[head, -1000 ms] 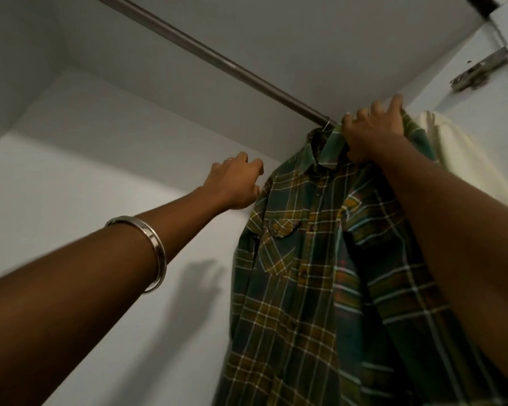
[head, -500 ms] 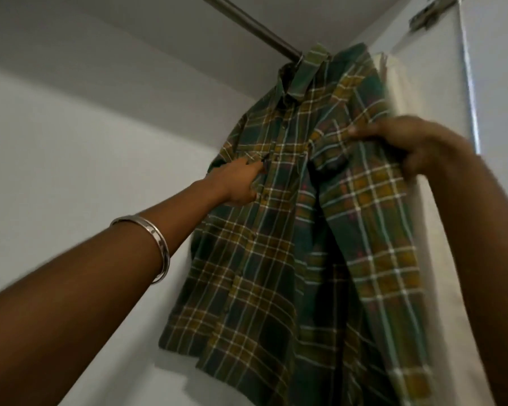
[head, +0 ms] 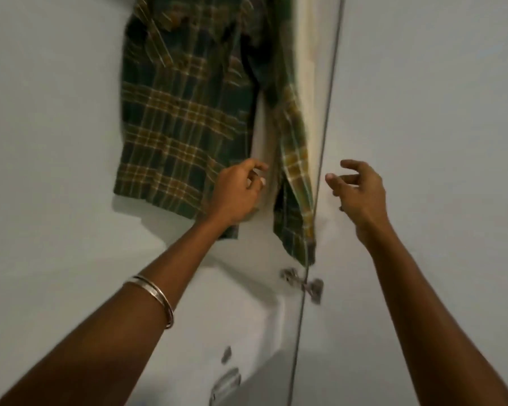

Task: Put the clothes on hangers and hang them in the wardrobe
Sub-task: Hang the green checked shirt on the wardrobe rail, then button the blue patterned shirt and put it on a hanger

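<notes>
A green and yellow plaid shirt hangs inside the white wardrobe, its front open and its top cut off by the frame's upper edge. My left hand is in front of the shirt's lower hem with fingers loosely curled, holding nothing. My right hand hovers to the right of the shirt's right front panel, fingers relaxed and apart from the cloth. A cream garment hangs just behind the plaid shirt on the right. Rail and hanger are out of view.
The open wardrobe door fills the right side, its edge running down the middle. A metal hinge sits below the shirt's hem. A drawer handle shows at the bottom. A silver bangle is on my left wrist.
Both hands have let go of the shirt and dropped to its hem. The view has tilted down, so rail and collar have left the frame.
</notes>
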